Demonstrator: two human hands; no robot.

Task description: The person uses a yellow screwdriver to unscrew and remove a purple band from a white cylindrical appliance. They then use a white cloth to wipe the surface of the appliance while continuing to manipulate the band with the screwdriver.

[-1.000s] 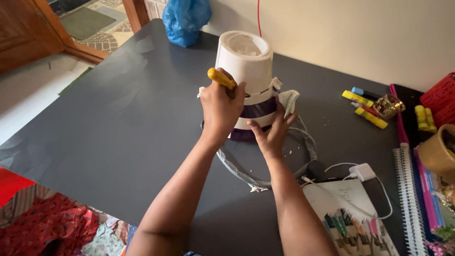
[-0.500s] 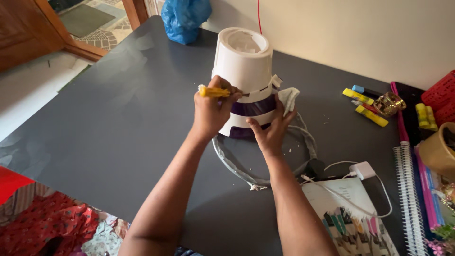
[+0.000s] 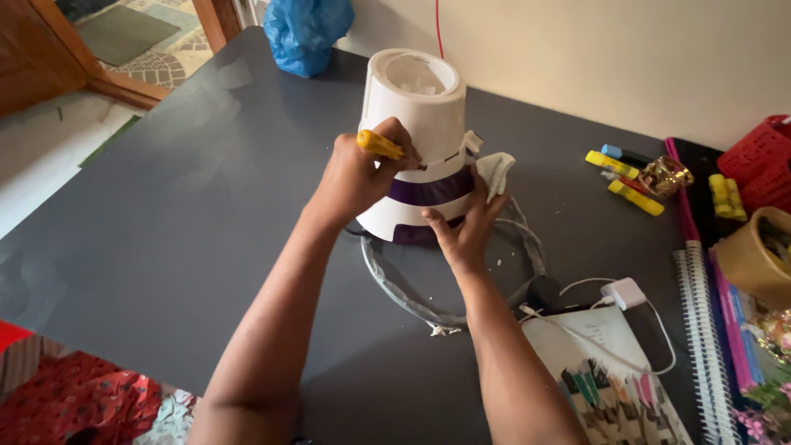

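The left hand (image 3: 356,175) is gripping a yellow tool (image 3: 380,145) and pressing it against the side of an upside-down white bucket (image 3: 416,115) standing on the tabletop (image 3: 165,214). The right hand (image 3: 461,231) is lying open against the bucket's purple band (image 3: 432,189), just below the tool. The tool's tip is hiding behind the fingers.

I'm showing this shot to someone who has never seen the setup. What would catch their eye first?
Most striking is the white upturned bucket with a purple band, standing at the middle of the dark grey table. The left hand presses a yellow-handled tool against its side, while the right hand steadies its base. A bright blue plastic bag sits at the table's far edge.
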